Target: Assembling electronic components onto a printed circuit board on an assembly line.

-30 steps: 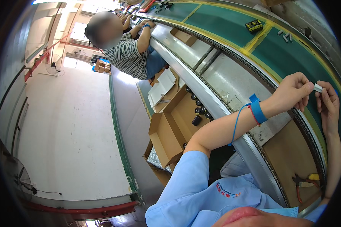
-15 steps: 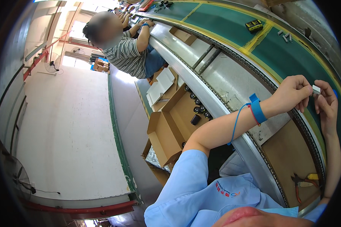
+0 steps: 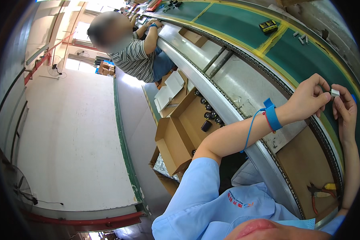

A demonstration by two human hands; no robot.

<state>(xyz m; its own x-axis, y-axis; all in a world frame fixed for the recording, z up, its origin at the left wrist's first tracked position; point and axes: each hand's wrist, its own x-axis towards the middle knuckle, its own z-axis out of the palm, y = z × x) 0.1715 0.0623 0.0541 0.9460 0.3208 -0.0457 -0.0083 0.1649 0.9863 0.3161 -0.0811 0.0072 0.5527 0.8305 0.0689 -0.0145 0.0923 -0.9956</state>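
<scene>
While the pliers (image 3: 320, 191) lay unused on the brown bench nearest the worker, the left hand (image 3: 308, 98) and right hand (image 3: 344, 110) pinched a small silvery part (image 3: 335, 93) between narrowed fingertips over the green conveyor belt (image 3: 308, 52), apparently mid-fitting, calling next for careful seating.

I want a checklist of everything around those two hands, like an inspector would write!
Surface: green conveyor belt with yellow stripes.
Job's things: small silver part pinched between left hand and right hand.
Clutter: pliers on brown board; black-and-yellow block and small silver pieces on belt.
Grippers: both hands on the part.
Cables: blue coiled cord from blue wrist strap.
Surroundings: open cardboard box below; another person seated along the line.
</scene>
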